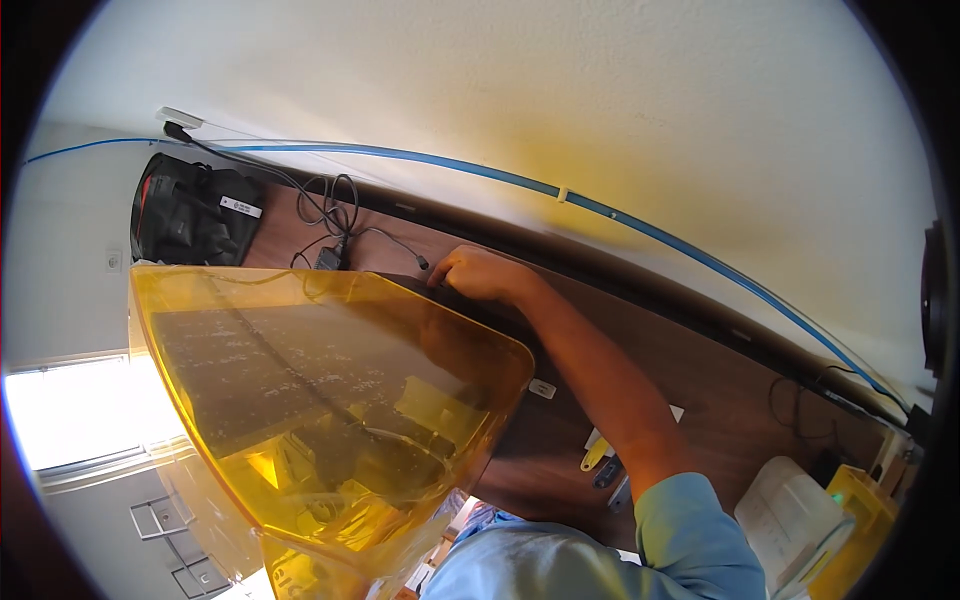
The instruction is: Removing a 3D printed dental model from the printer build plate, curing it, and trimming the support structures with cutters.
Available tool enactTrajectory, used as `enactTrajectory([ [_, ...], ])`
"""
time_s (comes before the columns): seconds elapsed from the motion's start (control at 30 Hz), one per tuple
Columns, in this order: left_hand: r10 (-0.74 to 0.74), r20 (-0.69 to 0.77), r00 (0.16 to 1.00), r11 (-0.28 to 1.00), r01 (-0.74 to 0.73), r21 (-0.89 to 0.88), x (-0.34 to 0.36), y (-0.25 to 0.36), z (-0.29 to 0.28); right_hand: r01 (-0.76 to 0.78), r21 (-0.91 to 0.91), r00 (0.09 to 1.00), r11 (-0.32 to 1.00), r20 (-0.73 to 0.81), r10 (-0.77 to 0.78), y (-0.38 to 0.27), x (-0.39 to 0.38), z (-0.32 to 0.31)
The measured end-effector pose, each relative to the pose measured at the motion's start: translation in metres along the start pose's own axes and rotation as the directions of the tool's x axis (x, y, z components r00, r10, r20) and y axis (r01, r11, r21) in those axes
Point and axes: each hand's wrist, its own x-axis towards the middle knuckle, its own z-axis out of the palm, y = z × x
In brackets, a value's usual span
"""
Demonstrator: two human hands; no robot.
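My right hand point(472, 272) reaches from the lower right to the back edge of a dark machine with a translucent yellow-orange cover point(310, 390). Its fingers are curled down at that edge, near the loose end of a black cable point(405, 250); what they touch or hold is hidden. A black power adapter point(330, 258) with coiled cable lies just left of the hand, behind the cover. My left hand is not in view.
A black bag point(190, 210) sits at back left, below a plug in a socket point(175, 130). Blue tubing point(440, 165) runs along the wall. Scrapers point(600, 460) lie under my forearm. A clear container point(785, 510) and yellow machine point(850, 510) stand at right.
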Motion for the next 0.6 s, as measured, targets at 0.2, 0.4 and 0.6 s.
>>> enactTrajectory([
  [0.2, 0.051, 0.028, 0.998, 0.997, -0.049, -0.060, 0.016, 0.005, -0.014, -0.104, 0.110, 0.993, 0.988, 0.062, 0.098, -0.011, 0.000, -0.003],
  [0.4, 0.119, 0.049, 0.992, 0.986, -0.112, -0.125, 0.039, 0.014, -0.024, -0.068, 0.276, 0.995, 0.959, -0.050, 0.085, 0.007, -0.012, -0.010],
  [0.6, 0.180, -0.019, 0.983, 0.960, -0.180, -0.215, 0.037, 0.021, -0.028, 0.222, 0.563, 0.842, 0.796, -0.522, 0.135, -0.026, -0.099, -0.014],
])
